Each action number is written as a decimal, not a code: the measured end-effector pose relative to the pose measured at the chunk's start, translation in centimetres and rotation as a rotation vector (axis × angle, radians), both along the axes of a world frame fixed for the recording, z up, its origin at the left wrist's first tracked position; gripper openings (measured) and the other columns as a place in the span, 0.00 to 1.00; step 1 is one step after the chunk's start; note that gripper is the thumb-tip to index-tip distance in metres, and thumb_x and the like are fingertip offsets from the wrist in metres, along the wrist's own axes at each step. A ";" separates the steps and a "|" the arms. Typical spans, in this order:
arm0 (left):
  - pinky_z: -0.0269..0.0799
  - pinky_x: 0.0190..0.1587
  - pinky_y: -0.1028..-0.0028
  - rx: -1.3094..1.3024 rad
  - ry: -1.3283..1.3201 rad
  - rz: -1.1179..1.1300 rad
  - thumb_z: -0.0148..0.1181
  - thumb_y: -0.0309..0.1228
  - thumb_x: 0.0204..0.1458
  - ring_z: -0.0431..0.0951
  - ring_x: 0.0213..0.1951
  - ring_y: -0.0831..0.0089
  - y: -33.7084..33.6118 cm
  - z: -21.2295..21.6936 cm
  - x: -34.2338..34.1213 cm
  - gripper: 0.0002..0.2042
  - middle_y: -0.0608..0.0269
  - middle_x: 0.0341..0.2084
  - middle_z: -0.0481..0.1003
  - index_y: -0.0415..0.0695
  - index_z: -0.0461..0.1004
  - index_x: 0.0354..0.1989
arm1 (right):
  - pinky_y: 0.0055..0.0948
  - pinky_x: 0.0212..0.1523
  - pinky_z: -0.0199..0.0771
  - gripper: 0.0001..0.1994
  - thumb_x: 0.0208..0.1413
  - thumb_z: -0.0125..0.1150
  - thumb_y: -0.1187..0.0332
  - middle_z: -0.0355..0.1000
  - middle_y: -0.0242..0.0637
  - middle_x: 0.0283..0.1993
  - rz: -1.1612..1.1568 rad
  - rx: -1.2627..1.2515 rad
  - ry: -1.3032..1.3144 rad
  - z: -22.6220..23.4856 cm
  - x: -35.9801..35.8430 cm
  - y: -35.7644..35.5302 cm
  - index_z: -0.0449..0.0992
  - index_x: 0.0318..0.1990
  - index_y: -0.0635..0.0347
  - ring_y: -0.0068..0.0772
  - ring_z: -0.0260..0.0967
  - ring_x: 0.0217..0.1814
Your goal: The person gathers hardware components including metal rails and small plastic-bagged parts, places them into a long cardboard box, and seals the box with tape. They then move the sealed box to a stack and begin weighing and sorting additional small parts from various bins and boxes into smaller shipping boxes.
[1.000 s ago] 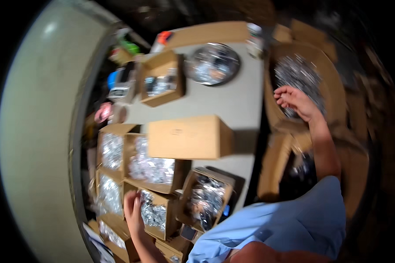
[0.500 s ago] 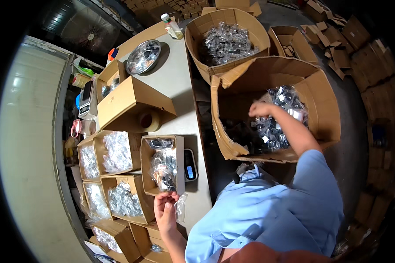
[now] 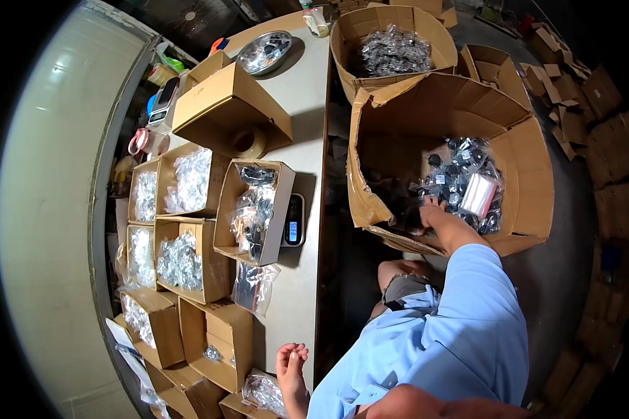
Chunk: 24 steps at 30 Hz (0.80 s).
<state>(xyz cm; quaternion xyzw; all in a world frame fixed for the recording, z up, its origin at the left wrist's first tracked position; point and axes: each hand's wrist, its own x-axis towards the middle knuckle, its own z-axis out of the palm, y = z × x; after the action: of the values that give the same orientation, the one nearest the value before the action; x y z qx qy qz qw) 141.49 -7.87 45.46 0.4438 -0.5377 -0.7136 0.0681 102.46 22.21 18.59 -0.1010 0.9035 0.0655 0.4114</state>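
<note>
Since half a second ago, the left hand (image 3: 291, 364) has let go of the clear bag it was holding up and is now resting on the grey table (image 3: 307, 105) edge at the lower middle of the frame, fingers loosely curled and holding nothing. That small bag of dark parts (image 3: 254, 286) is lying on the table just above it, beside a small open carton (image 3: 253, 209) holding more bagged dark parts, which is sitting on a scale (image 3: 293, 221).

At centre right, the right hand (image 3: 432, 211) is reaching into the large floor carton (image 3: 531, 181), fingers down among a heap of clear bags of dark parts (image 3: 461, 181); whether they are gripping one cannot be told.

At upper centre, a second floor carton (image 3: 342, 42) is holding shiny bagged pieces. Along the left, a row of small cartons (image 3: 182, 209) is showing bags of silvery parts, some nearly empty toward the bottom. In the upper left, a closed flat box (image 3: 223, 105) is lying over a tape roll (image 3: 248, 142), and a metal bowl (image 3: 264, 52) is sitting beyond it.
</note>
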 end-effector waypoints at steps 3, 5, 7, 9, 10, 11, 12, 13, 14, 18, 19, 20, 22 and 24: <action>0.69 0.44 0.75 0.011 -0.001 0.068 0.50 0.27 0.57 0.73 0.38 0.74 1.9 0.3 -0.1 0.09 0.56 0.38 0.72 0.39 0.66 0.44 | 0.45 0.54 0.64 0.34 0.38 0.69 0.68 0.65 0.46 0.56 0.031 -0.141 -0.081 0.2 -0.4 0.8 0.61 0.56 0.60 0.49 0.61 0.60; 0.69 0.44 0.76 0.006 0.003 0.045 0.50 0.27 0.57 0.73 0.38 0.74 3.1 0.3 -1.6 0.09 0.57 0.38 0.72 0.39 0.66 0.44 | 0.40 0.51 0.68 0.30 0.38 0.67 0.70 0.70 0.51 0.49 0.033 -0.295 -0.046 0.5 -0.1 1.9 0.62 0.52 0.64 0.50 0.66 0.55; 0.68 0.45 0.77 0.017 0.022 -0.003 0.50 0.27 0.57 0.73 0.38 0.75 4.4 0.3 -4.3 0.09 0.57 0.39 0.72 0.39 0.66 0.44 | 0.39 0.50 0.69 0.36 0.36 0.70 0.60 0.69 0.53 0.49 0.041 -0.374 -0.018 -4.5 0.0 3.5 0.63 0.53 0.66 0.52 0.66 0.53; 0.68 0.46 0.77 -0.013 0.057 -0.095 0.51 0.28 0.57 0.72 0.39 0.76 6.1 0.3 -8.0 0.09 0.58 0.39 0.72 0.40 0.66 0.44 | 0.37 0.49 0.69 0.29 0.35 0.68 0.64 0.70 0.54 0.46 -0.029 -0.502 -0.038 -6.3 -0.8 5.2 0.69 0.47 0.69 0.53 0.68 0.49; 0.67 0.47 0.77 -0.056 0.054 -0.123 0.52 0.28 0.57 0.72 0.40 0.76 7.0 0.6 -9.6 0.09 0.59 0.40 0.72 0.40 0.66 0.44 | 0.35 0.46 0.70 0.22 0.37 0.68 0.67 0.73 0.50 0.42 -0.087 -0.622 -0.120 -4.5 -1.3 5.1 0.72 0.42 0.67 0.47 0.71 0.43; 0.67 0.47 0.77 -0.069 0.085 -0.179 0.52 0.27 0.56 0.72 0.40 0.76 8.0 0.7 -12.0 0.09 0.59 0.40 0.72 0.40 0.67 0.44 | 0.34 0.44 0.70 0.19 0.39 0.68 0.68 0.74 0.46 0.39 -0.295 -0.776 -0.232 -3.0 -2.0 6.1 0.73 0.41 0.66 0.42 0.72 0.40; 0.67 0.48 0.77 -0.079 0.119 -0.241 0.53 0.27 0.56 0.72 0.41 0.76 9.1 0.7 -14.6 0.10 0.60 0.40 0.72 0.40 0.67 0.44 | 0.32 0.42 0.70 0.16 0.42 0.67 0.69 0.74 0.42 0.36 -0.510 -0.924 -0.341 -1.3 -2.9 7.3 0.74 0.39 0.65 0.37 0.72 0.37; 0.66 0.49 0.77 -0.083 0.175 -0.316 0.53 0.27 0.56 0.72 0.42 0.76 10.4 0.7 -17.2 0.10 0.60 0.40 0.72 0.39 0.67 0.44 | 0.30 0.40 0.70 0.14 0.45 0.66 0.69 0.74 0.36 0.34 -0.723 -1.025 -0.577 1.9 -4.0 8.1 0.73 0.39 0.64 0.28 0.71 0.36; 0.66 0.49 0.77 -0.085 0.234 -0.395 0.53 0.27 0.55 0.72 0.43 0.76 11.7 0.5 -20.1 0.10 0.61 0.40 0.72 0.39 0.68 0.44 | 0.28 0.37 0.72 0.14 0.45 0.66 0.70 0.74 0.36 0.34 -0.793 -1.127 -0.593 6.0 -4.8 8.9 0.72 0.40 0.64 0.27 0.71 0.34; 0.60 0.55 0.73 -0.084 0.334 -0.597 0.57 0.29 0.53 0.65 0.52 0.72 17.5 -1.0 -29.3 0.20 0.59 0.50 0.66 0.39 0.62 0.54 | 0.28 0.40 0.76 0.20 0.46 0.66 0.67 0.74 0.38 0.39 -0.908 -1.527 -1.011 16.9 -7.2 10.7 0.70 0.47 0.65 0.28 0.74 0.38; 0.58 0.56 0.70 -0.054 0.329 -0.601 0.59 0.33 0.52 0.62 0.55 0.69 18.9 -1.8 -31.2 0.26 0.59 0.53 0.62 0.45 0.58 0.58 | 0.28 0.41 0.76 0.21 0.47 0.65 0.67 0.74 0.39 0.39 -0.916 -1.712 -1.113 18.5 -6.7 10.2 0.70 0.48 0.66 0.28 0.74 0.38; 0.57 0.57 0.68 -0.027 0.324 -0.597 0.61 0.37 0.50 0.59 0.57 0.66 20.0 -2.6 -32.6 0.32 0.60 0.57 0.58 0.50 0.53 0.62 | 0.29 0.41 0.76 0.21 0.48 0.64 0.67 0.74 0.40 0.40 -0.913 -1.892 -1.226 20.3 -6.0 9.5 0.69 0.49 0.67 0.28 0.74 0.39; 0.57 0.58 0.64 0.542 0.330 -0.525 0.64 0.45 0.46 0.55 0.60 0.60 21.2 -3.4 -34.7 0.38 0.62 0.61 0.52 0.61 0.48 0.64 | 0.24 0.35 0.76 0.27 0.44 0.67 0.60 0.73 0.40 0.37 -0.825 -2.036 -1.381 23.6 -5.5 8.4 0.67 0.48 0.70 0.28 0.73 0.33; 0.62 0.57 0.61 0.960 0.412 -0.511 0.64 0.49 0.44 0.63 0.57 0.62 21.6 -5.0 -35.6 0.39 0.63 0.59 0.59 0.61 0.49 0.63 | 0.23 0.28 0.72 0.30 0.43 0.68 0.56 0.71 0.38 0.32 -0.570 -2.181 -1.691 25.0 -6.0 5.9 0.64 0.47 0.70 0.27 0.69 0.27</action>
<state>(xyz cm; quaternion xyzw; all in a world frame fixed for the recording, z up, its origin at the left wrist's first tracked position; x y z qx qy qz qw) 105.85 13.73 40.48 0.1331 -0.2198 -0.9429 -0.2118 96.46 28.07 43.63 -0.1888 -0.0279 -0.8215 0.5373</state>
